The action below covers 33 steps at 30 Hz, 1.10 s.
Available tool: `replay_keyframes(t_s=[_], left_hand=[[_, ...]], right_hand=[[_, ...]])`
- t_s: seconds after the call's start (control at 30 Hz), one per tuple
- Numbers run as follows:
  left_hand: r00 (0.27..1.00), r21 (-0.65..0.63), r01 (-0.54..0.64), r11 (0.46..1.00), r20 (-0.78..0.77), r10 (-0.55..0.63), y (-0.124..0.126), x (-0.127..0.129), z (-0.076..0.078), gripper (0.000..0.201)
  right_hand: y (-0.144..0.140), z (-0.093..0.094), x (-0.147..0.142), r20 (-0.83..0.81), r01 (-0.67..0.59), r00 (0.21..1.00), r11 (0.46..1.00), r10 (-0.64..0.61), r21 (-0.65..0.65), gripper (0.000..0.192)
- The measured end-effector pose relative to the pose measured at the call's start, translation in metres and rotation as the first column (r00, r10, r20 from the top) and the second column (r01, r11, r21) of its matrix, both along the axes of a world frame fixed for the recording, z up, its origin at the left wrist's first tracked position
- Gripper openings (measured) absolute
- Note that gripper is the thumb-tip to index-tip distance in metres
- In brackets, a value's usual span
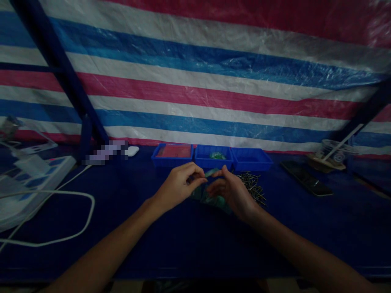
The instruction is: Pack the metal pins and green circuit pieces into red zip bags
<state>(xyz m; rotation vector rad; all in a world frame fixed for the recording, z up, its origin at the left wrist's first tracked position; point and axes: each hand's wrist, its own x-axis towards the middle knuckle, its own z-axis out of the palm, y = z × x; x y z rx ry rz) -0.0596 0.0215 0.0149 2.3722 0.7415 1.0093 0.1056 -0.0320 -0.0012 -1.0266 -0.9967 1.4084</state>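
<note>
A small translucent green piece, perhaps a plastic bag [211, 172], stretches between my two hands. My left hand [180, 183] is closed, its thumb and forefinger pinching the left end. My right hand [233, 193] has its thumb and forefinger pressed together at the other end, the remaining fingers curled below. Under the hands lies a dim heap of similar green plastic pieces [212, 200], partly hidden by the right hand. Beside the right wrist is a pile of thin metal screws or nails [255, 187].
Behind the hands stand a blue bin with red pieces [174, 151], a blue bin with green plastic [201, 162] and another blue bin [252, 165]. A phone [305, 177] lies right; a white cable [90, 211] and a white case [131, 151] lie left.
</note>
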Motion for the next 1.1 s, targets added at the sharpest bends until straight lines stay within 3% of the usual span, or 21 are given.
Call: replay_keyframes(t_s=[0.07, 0.17, 0.27, 0.33, 0.4, 0.5, 0.57, 0.6, 0.63, 0.7, 0.8, 0.87, 0.93, 1.0, 1.03, 1.1], left_hand=[[0.997, 0.146, 0.063, 0.987, -0.051, -0.056, -0.006, 0.004, -0.004, 0.009], [0.987, 0.213, 0.124, 0.969, -0.130, -0.098, -0.009, 0.007, -0.009, 0.009], [0.990, 0.153, 0.066, 0.986, -0.131, -0.046, -0.007, 0.008, -0.012, 0.014], [0.994, 0.024, 0.013, 1.000, -0.109, -0.011, -0.004, 0.009, -0.013, 0.023], [0.999, -0.210, -0.010, 0.978, -0.040, 0.002, -0.002, 0.010, -0.013, 0.038], [0.986, -0.572, 0.046, 0.819, 0.157, 0.055, -0.002, 0.011, -0.011, 0.053], [0.968, -0.654, 0.087, 0.751, 0.234, 0.092, -0.003, 0.012, -0.009, 0.046], [0.964, -0.645, 0.089, 0.759, 0.247, 0.097, -0.004, 0.012, -0.008, 0.040], [0.962, -0.609, 0.078, 0.789, 0.254, 0.101, -0.005, 0.013, -0.007, 0.034], [0.956, -0.480, 0.018, 0.877, 0.264, 0.125, -0.005, 0.012, -0.007, 0.026], [0.961, -0.148, -0.091, 0.985, 0.247, 0.126, -0.003, 0.011, -0.010, 0.016], [0.981, 0.138, -0.079, 0.987, 0.186, 0.053, -0.002, 0.010, -0.013, 0.012], [0.996, 0.356, -0.010, 0.934, 0.091, -0.025, -0.002, 0.009, -0.014, 0.014], [0.999, 0.445, 0.048, 0.894, -0.005, -0.052, -0.002, 0.008, -0.013, 0.016], [0.998, 0.449, 0.063, 0.891, -0.056, -0.042, -0.002, 0.008, -0.012, 0.016], [0.982, 0.399, 0.058, 0.915, -0.187, 0.019, 0.002, 0.004, -0.010, 0.019]], right_hand=[[0.003, 0.000, 0.003, -0.071, 0.025, 0.997, 0.998, -0.029, -0.053, 0.042], [0.006, -0.002, 0.008, -0.049, 0.090, 0.995, 0.996, -0.090, -0.007, 0.026], [0.006, -0.003, 0.011, 0.068, 0.177, 0.980, 0.977, -0.185, 0.117, 0.019], [0.002, -0.003, 0.012, 0.192, 0.217, 0.944, 0.942, -0.269, 0.256, 0.017], [-0.003, -0.001, 0.013, 0.319, 0.190, 0.879, 0.873, -0.355, 0.449, 0.013], [-0.011, 0.000, 0.013, 0.470, -0.035, 0.751, 0.684, -0.463, 0.729, 0.018], [-0.014, -0.001, 0.012, 0.511, -0.159, 0.658, 0.561, -0.553, 0.812, 0.024], [-0.015, -0.001, 0.012, 0.516, -0.175, 0.614, 0.535, -0.597, 0.827, 0.025], [-0.015, -0.002, 0.011, 0.517, -0.157, 0.575, 0.535, -0.634, 0.830, 0.026], [-0.013, -0.002, 0.011, 0.531, -0.070, 0.536, 0.592, -0.656, 0.803, 0.024], [-0.008, 0.001, 0.012, 0.570, 0.044, 0.637, 0.763, -0.519, 0.645, 0.021], [-0.005, 0.002, 0.012, 0.548, 0.045, 0.773, 0.889, -0.320, 0.456, 0.026], [-0.001, 0.002, 0.012, 0.464, 0.022, 0.871, 0.957, -0.159, 0.288, 0.036], [0.003, 0.003, 0.014, 0.403, 0.047, 0.904, 0.969, -0.144, 0.242, 0.035], [0.005, 0.006, 0.016, 0.401, 0.087, 0.894, 0.957, -0.197, 0.276, 0.032], [0.013, 0.014, 0.023, 0.435, 0.201, 0.804, 0.874, -0.406, 0.443, 0.022]])
